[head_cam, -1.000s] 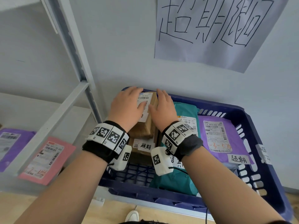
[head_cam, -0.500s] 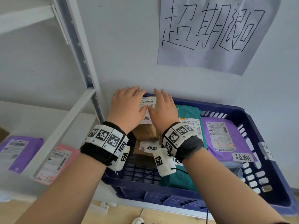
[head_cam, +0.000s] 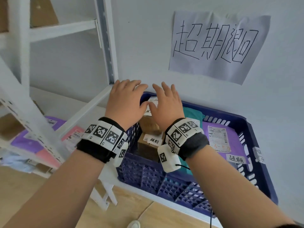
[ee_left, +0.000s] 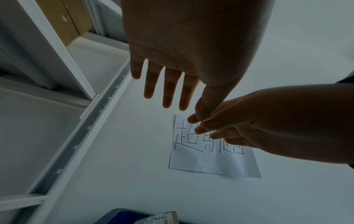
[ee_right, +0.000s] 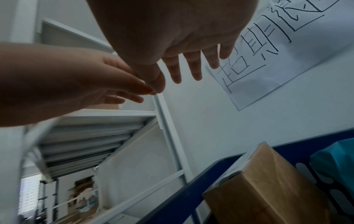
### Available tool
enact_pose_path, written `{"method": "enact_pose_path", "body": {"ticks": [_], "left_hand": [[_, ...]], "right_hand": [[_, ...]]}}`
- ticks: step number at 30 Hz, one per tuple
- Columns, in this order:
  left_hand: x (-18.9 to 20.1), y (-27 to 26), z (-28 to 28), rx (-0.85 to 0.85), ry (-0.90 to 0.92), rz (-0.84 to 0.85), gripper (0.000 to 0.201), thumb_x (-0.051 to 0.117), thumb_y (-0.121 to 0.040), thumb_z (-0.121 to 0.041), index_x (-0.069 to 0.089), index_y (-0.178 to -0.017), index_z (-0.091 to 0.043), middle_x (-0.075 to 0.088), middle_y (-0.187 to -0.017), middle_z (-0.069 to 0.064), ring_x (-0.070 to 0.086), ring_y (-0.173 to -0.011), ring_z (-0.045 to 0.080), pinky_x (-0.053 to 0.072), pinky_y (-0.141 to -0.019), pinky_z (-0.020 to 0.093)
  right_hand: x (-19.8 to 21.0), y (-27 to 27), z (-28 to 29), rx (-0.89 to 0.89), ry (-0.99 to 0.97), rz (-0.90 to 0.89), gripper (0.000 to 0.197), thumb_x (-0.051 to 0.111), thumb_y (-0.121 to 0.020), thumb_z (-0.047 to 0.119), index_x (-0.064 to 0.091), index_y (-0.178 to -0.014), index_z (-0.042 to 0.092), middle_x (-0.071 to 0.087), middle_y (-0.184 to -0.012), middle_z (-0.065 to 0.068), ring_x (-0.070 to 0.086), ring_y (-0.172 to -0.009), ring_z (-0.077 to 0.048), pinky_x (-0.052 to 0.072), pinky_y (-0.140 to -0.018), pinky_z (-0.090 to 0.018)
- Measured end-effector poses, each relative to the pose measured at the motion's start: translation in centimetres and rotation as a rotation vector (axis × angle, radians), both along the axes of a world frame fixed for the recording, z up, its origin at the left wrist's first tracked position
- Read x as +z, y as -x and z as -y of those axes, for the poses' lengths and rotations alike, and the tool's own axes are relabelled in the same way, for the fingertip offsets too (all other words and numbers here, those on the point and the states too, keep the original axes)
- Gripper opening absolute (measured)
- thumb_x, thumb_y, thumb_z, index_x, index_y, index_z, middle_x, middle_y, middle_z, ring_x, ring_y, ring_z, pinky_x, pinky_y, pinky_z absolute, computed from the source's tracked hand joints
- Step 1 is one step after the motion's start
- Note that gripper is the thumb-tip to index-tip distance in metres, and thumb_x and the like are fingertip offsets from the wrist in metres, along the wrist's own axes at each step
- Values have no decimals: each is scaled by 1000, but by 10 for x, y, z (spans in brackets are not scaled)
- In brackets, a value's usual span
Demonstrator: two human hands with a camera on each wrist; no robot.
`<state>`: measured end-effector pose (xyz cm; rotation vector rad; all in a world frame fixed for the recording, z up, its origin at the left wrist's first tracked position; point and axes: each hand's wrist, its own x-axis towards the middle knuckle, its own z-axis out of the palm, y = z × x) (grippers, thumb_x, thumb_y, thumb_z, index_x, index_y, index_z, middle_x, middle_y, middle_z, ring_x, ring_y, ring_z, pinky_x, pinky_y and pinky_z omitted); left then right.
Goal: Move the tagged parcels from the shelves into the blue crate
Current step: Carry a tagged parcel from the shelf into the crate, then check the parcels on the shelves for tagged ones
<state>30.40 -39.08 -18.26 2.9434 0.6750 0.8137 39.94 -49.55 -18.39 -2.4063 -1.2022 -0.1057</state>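
Observation:
The blue crate (head_cam: 256, 155) stands against the wall and holds several tagged parcels. A brown cardboard parcel (head_cam: 148, 127) stands at its left end, beside a teal bag (head_cam: 192, 112) and a purple mailer (head_cam: 236, 140). The same brown parcel (ee_right: 268, 186) shows low in the right wrist view. My left hand (head_cam: 126, 101) and right hand (head_cam: 166, 104) hover side by side above that parcel, fingers straight and spread, holding nothing. Both palms are clear of the box in the wrist views: left hand (ee_left: 172, 60), right hand (ee_right: 182, 45).
A white metal shelf rack (head_cam: 105, 46) stands to the left of the crate. On its lower shelf lie a purple mailer (head_cam: 24, 139) and a pink mailer (head_cam: 72, 135). A handwritten paper sign (head_cam: 217, 45) hangs on the wall above the crate. Wooden floor lies below.
Both hands have lifted off the brown parcel, which stays in the crate. My head has tilted up, bringing more of the rack and wall into view.

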Motion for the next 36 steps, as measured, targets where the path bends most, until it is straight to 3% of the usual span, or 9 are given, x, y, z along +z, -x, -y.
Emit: {"method": "enact_pose_path", "body": {"ticks": [6, 11, 17, 24, 28, 32, 36], "left_hand": [[-8, 56, 32, 126, 1, 25, 51, 60, -89, -37, 51, -137, -22, 50, -142, 3, 42, -131, 28, 23, -114, 49], [-32, 118, 50, 243, 24, 34, 48, 64, -84, -32, 58, -129, -15, 57, -132, 10, 49, -121, 33, 32, -108, 51], [-53, 194, 57, 470, 60, -3, 50, 64, -85, -36, 57, -130, -16, 56, -134, 9, 49, -124, 34, 26, -110, 53], [-62, 282, 58, 638, 91, 55, 49, 55, -81, -39, 59, -123, -15, 61, -126, 11, 54, -116, 36, 34, -103, 58], [-70, 345, 61, 748, 113, 67, 53, 48, -81, -43, 60, -123, -14, 63, -123, 12, 56, -110, 37, 35, -104, 56], [-71, 414, 62, 873, 91, 89, 46, 70, -81, -28, 59, -124, -14, 61, -126, 11, 54, -114, 37, 31, -107, 58], [-65, 493, 58, 949, 99, 90, 50, 57, -81, -37, 59, -125, -15, 62, -124, 12, 55, -112, 38, 34, -105, 58]], "right_hand": [[-4, 45, 27, 109, -30, 29, 60, 47, -97, 32, 23, -151, 23, 14, -161, -7, 2, -148, -32, 5, -119, -42], [-23, 94, 36, 239, -26, 20, 60, 47, -97, 37, 27, -150, 20, 20, -158, -11, 6, -148, -33, 6, -119, -40], [-44, 154, 30, 430, -21, -58, 59, 49, -96, 35, 29, -149, 21, 22, -157, -10, 7, -148, -33, 6, -120, -42], [-49, 225, 5, 610, -8, -86, 59, 50, -95, 36, 30, -149, 23, 22, -158, -8, 9, -147, -33, 6, -119, -43], [-53, 282, -15, 719, 0, -82, 58, 51, -94, 37, 33, -148, 21, 26, -156, -11, 14, -146, -34, 10, -120, -45], [-54, 350, -33, 814, 7, -92, 57, 50, -95, 37, 33, -148, 23, 26, -156, -10, 14, -146, -31, 9, -118, -42], [-50, 427, -49, 906, 18, -91, 58, 50, -95, 34, 30, -149, 24, 24, -156, -8, 15, -145, -31, 11, -118, -43]]}}
